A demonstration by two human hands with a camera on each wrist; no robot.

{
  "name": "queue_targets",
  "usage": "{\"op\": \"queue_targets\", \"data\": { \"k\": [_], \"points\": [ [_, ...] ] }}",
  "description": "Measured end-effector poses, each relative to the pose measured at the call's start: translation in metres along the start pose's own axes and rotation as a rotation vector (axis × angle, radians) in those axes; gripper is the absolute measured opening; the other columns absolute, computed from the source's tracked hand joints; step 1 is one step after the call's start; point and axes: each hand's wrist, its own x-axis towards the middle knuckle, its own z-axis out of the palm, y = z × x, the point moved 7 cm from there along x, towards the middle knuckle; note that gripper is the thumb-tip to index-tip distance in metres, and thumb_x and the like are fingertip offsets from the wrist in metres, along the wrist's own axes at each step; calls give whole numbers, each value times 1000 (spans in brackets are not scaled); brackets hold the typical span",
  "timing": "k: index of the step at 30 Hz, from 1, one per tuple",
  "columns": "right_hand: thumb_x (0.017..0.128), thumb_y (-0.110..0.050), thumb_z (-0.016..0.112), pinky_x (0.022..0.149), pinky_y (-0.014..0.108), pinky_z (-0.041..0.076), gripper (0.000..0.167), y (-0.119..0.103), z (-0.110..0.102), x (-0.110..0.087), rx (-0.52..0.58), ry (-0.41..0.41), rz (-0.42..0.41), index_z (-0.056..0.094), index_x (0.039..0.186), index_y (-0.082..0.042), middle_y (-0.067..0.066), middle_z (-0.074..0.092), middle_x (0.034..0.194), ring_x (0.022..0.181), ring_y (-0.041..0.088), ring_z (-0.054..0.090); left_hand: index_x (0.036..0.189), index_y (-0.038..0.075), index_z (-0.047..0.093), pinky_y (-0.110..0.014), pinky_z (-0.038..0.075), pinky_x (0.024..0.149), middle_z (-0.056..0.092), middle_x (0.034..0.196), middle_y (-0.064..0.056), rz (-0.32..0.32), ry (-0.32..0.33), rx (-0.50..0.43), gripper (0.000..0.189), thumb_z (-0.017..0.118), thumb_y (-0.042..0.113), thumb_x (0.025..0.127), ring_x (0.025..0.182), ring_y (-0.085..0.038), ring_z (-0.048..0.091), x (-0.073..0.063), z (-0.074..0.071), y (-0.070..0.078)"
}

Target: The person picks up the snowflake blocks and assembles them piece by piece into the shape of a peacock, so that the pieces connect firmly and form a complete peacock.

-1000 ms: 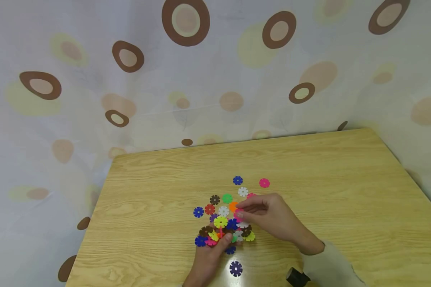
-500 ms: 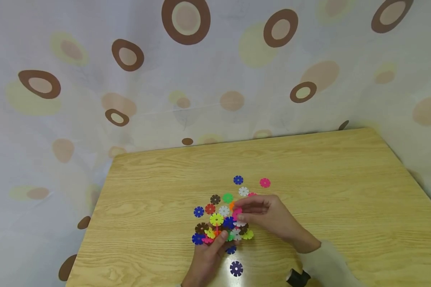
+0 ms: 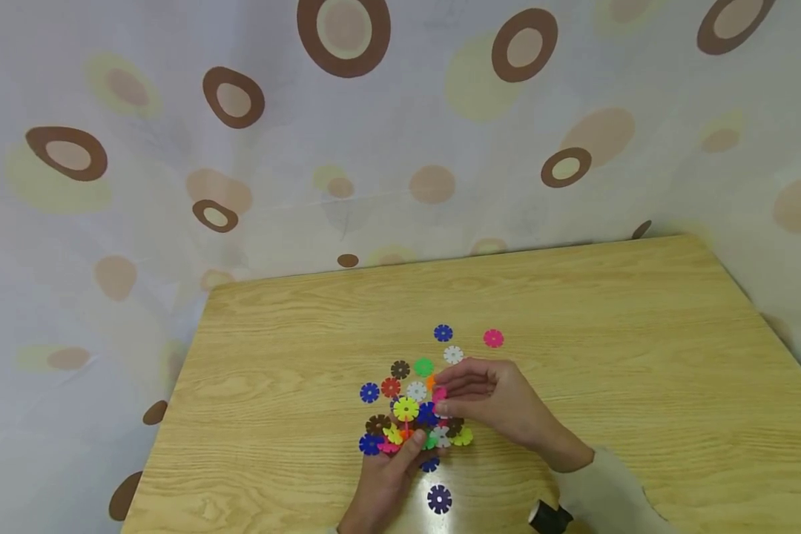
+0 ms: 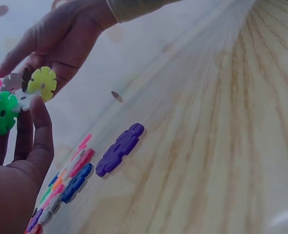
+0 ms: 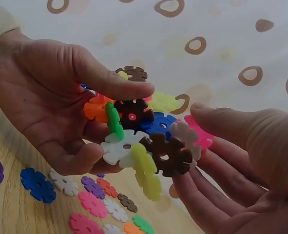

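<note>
My left hand (image 3: 389, 478) grips a cluster of interlocked notched plastic discs, its thumb across them. A yellow disc (image 3: 406, 409) stands on top of the cluster, and a blue disc (image 3: 371, 444) sticks out at its left. In the right wrist view, brown (image 5: 169, 156), white (image 5: 119, 147) and green (image 5: 114, 122) discs join at several angles. My right hand (image 3: 500, 406) pinches a pink disc (image 5: 202, 132) between thumb and fingers at the cluster's right side, right against a pale grey disc (image 5: 184, 136). The left fingers' far sides are partly hidden behind the discs.
Several loose discs lie flat beyond the hands, among them a blue disc (image 3: 443, 333), a pink disc (image 3: 494, 338) and a red disc (image 3: 390, 387). A dark purple disc (image 3: 439, 499) lies nearer. Patterned cloth (image 3: 374, 148) hangs behind the wooden table (image 3: 274, 334).
Both hands stay close together. The cluster shifts slightly left, then a little back right. The pink disc in my right hand moves slightly left and now shows less of its face.
</note>
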Motion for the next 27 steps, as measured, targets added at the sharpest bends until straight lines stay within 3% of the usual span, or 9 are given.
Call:
{"op": "queue_targets", "data": {
  "k": [5,9,13,16,19,21,27],
  "points": [
    [104,-14,76,95,28,66,35,2,-4,1,17,19,-36,70,132,5,23,79,125,108,12,80,166,-8,25,-41,61,110,71,146,3,-16,10,-7,62,55,10,114,116,-16,78,2,2,1],
    [113,-16,61,94,32,67,30,8,-14,3,-33,107,-72,70,131,6,27,76,129,113,18,79,163,5,38,-40,61,111,71,145,0,-8,24,-52,52,56,13,114,117,-16,77,2,3,2],
    [108,-14,69,85,25,65,22,21,-11,-1,-323,88,-36,76,126,-4,16,78,124,104,20,75,157,19,50,-39,61,110,70,148,-2,24,5,-86,42,52,10,115,123,-16,75,1,3,5],
    [95,-3,80,91,32,64,32,28,1,-5,-595,3,-27,79,126,-11,3,74,122,107,18,69,155,19,52,-38,61,110,69,150,-2,33,-13,-89,40,50,9,116,128,-16,73,0,3,6],
    [85,5,84,96,42,63,41,29,9,-6,-733,-30,-28,81,121,-13,-3,70,116,107,17,65,154,16,52,-37,62,109,70,149,0,25,-8,-87,39,51,10,116,129,-17,73,1,3,6],
    [85,5,85,96,42,63,34,28,11,-5,-754,-33,-34,83,114,-13,-5,69,109,106,14,65,156,13,50,-36,62,109,70,148,2,19,-3,-85,40,51,10,116,129,-17,73,1,3,5],
    [95,-11,84,72,22,51,5,25,14,-4,-699,-66,-31,84,100,-14,-8,64,91,82,6,56,156,13,48,-35,62,108,71,146,6,-9,8,-69,40,52,13,116,126,-15,74,0,3,4]
  ]
}}
